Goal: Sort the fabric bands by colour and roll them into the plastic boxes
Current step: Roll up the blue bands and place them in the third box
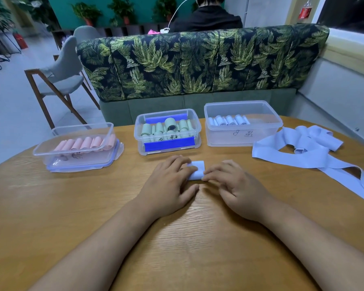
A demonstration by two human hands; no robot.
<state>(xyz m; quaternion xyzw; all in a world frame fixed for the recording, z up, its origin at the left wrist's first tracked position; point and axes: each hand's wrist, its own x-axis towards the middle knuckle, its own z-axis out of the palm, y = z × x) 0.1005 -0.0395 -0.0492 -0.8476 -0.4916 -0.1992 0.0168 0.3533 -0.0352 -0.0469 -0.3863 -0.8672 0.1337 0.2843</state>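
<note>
Forearms [114,238] on the table [61,206], my left hand [166,185] and right hand [237,190] pinch the blue roll [197,172]; I should keep it tight, edges level, for the box [243,136] behind the roll.

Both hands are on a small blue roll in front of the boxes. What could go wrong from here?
The blue roll is kept wound only by the left hand and right hand; once released it may unroll. The green box stands nearer than the blue box, so the roll might land with the wrong colour. The loose blue bands lie tangled; pulling one may drag the others.
</note>
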